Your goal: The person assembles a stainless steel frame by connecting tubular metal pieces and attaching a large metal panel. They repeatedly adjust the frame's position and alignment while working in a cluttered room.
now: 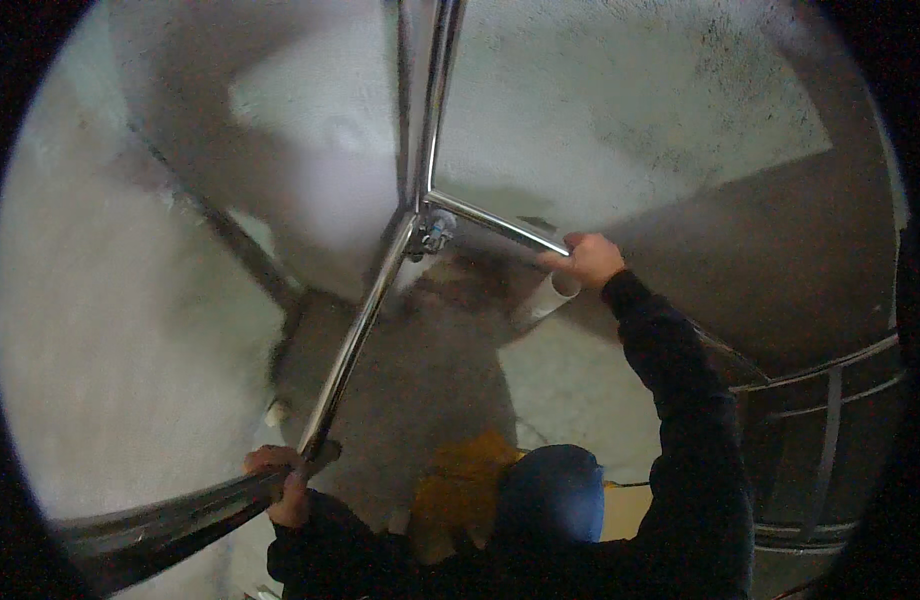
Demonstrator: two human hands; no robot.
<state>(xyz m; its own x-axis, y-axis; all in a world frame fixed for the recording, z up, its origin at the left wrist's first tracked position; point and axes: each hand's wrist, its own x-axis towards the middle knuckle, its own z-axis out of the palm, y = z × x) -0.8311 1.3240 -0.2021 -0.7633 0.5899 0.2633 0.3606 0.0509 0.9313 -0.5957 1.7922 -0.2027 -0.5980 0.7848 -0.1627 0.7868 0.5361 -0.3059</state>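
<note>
Dark sleeves (690,400) fill the lower part of the frame, leading to 2 hands on a shiny metal frame (361,333) whose tubes run from top centre to lower left. The left hand (280,485), lower left, is closed around the tubing near a corner; the right hand (592,262), right of centre, is curled around the end of a short side tube. Handling this well calls, I judge, for even pressure at both grips, so the frame does not twist, and for watching the white pipe (552,298) just below the right hand. Pale, patchy surfacing (130,350) spreads behind, perhaps bare concrete, though the dim view blurs it. Dark barred metalwork (830,450) stands at lower right; a yellow item (465,470) and a rounded blue shape (550,490) sit bottom centre.
</note>
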